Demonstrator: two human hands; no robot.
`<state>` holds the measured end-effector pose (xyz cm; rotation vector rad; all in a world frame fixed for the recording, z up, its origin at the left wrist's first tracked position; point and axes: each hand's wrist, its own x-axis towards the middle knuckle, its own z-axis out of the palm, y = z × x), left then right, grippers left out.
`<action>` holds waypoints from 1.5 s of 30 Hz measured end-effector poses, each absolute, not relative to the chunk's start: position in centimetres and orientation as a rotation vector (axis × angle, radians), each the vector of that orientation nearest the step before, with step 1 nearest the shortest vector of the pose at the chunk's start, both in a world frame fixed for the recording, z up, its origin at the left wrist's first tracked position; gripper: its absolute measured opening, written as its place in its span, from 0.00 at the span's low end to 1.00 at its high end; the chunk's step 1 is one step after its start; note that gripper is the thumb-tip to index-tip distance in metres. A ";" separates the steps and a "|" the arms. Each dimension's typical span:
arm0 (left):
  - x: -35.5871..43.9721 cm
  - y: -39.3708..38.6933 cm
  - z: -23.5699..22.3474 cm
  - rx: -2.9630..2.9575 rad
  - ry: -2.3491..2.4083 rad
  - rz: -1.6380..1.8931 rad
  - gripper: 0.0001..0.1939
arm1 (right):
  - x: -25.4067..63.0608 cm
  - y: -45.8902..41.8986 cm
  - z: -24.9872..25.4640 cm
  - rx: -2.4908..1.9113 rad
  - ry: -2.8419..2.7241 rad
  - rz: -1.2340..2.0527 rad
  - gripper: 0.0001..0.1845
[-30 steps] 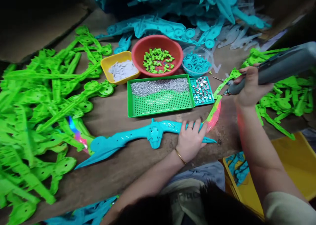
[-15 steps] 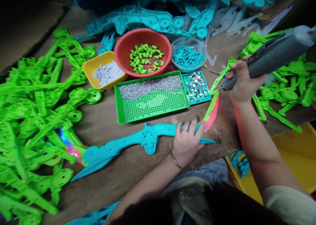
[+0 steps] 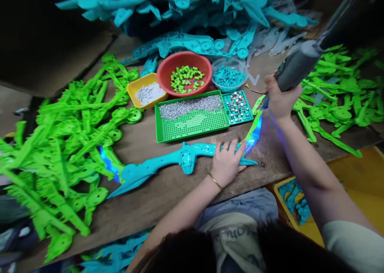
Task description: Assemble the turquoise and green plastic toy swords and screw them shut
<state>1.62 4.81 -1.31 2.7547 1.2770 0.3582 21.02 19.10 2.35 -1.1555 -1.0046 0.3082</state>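
In the head view, the left hand [image 3: 226, 161] clasps a blue piece [image 3: 188, 162] at center while the right hand [image 3: 280, 99] grips a driver [image 3: 297, 67]; a slack hold could let the bit skid. Bare surface [image 3: 162, 193] runs below to the near edge; a green tray [image 3: 195, 125] crowds above.

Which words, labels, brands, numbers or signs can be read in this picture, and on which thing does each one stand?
No text reads clearly.
Pale beige cloth shirt: dark lettering on its front, too blurred and partly hidden to quote.
Grey cylindrical handheld tool in the right hand: no readable text.
Turquoise bow-shaped plastic piece under the left hand: no readable text.
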 end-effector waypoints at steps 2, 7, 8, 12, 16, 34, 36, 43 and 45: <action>1.3 4.8 -1.4 2.767 1.226 0.366 0.37 | 19.3 17.9 3.6 -1.102 -1.042 0.352 0.19; -1.0 4.3 -2.3 2.886 1.107 0.575 0.26 | 15.5 15.4 3.7 -1.071 -1.132 0.567 0.21; -1.6 4.2 -2.6 2.904 1.102 0.621 0.23 | 15.4 15.0 3.4 -1.087 -1.149 0.597 0.22; -3.1 4.0 -2.0 2.937 0.951 0.718 0.17 | 17.1 12.0 2.9 -1.093 -1.286 0.457 0.30; -3.7 3.8 2.5 2.921 0.797 0.823 0.22 | 20.0 5.3 4.5 -0.975 -1.483 0.221 0.27; 0.0 2.4 8.2 2.341 0.764 1.380 0.12 | 19.7 -0.1 5.2 -0.700 -1.516 0.716 0.15; -0.3 2.3 8.5 2.369 0.811 1.347 0.13 | 19.6 0.4 5.2 -0.729 -1.489 0.750 0.14; -12.5 0.6 11.0 2.347 1.634 2.094 0.21 | 19.4 2.2 5.0 -0.761 -1.408 0.728 0.12; -17.6 0.5 10.5 2.119 2.078 2.207 0.20 | 19.6 2.4 4.5 -0.796 -1.356 0.730 0.10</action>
